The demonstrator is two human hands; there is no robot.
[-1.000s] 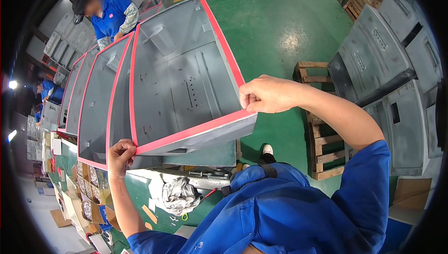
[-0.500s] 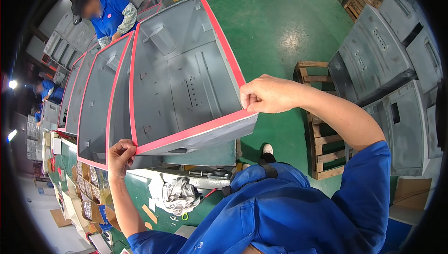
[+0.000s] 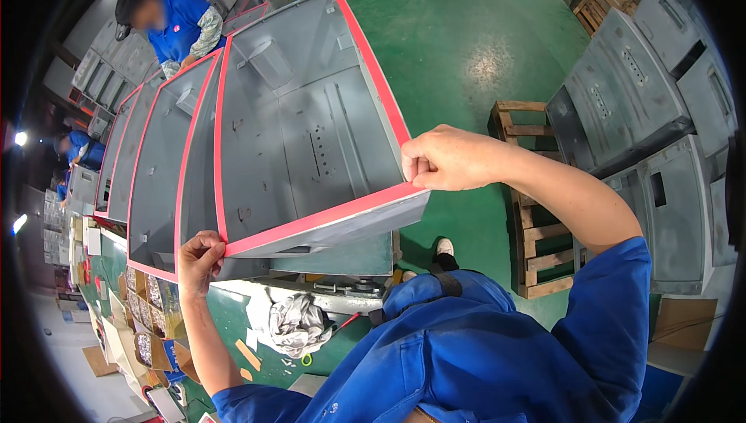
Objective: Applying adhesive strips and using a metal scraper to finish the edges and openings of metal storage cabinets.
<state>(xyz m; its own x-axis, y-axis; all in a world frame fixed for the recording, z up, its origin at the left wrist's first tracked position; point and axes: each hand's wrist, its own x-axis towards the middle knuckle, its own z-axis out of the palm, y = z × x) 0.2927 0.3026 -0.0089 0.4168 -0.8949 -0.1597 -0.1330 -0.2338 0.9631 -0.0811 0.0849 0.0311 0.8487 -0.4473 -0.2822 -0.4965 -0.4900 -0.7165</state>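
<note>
A grey sheet-metal cabinet (image 3: 260, 139) lies with its open side up, and red tape (image 3: 322, 217) runs along its rim. At the near right corner my right hand (image 3: 451, 159) is closed, thumb and fingers pinching the end of the near strip. My left hand (image 3: 200, 261) is closed too, its fingertips pinched on the tape at the near left corner. Between the two hands the strip stretches straight along the near edge. Whether it is pressed down all along cannot be seen. Inside the cabinet are a raised box, ribs and small holes.
More red-edged cabinets (image 3: 159, 167) stand left, where a co-worker in blue (image 3: 183, 31) leans over one. A wooden pallet (image 3: 544, 256) and grey metal housings (image 3: 622, 89) are right. Below the cabinet lie crumpled cloth (image 3: 299, 326) and open cardboard boxes (image 3: 148, 314).
Both hands stay at their corners with almost no movement. The co-worker at the far left has shifted slightly to the left.
</note>
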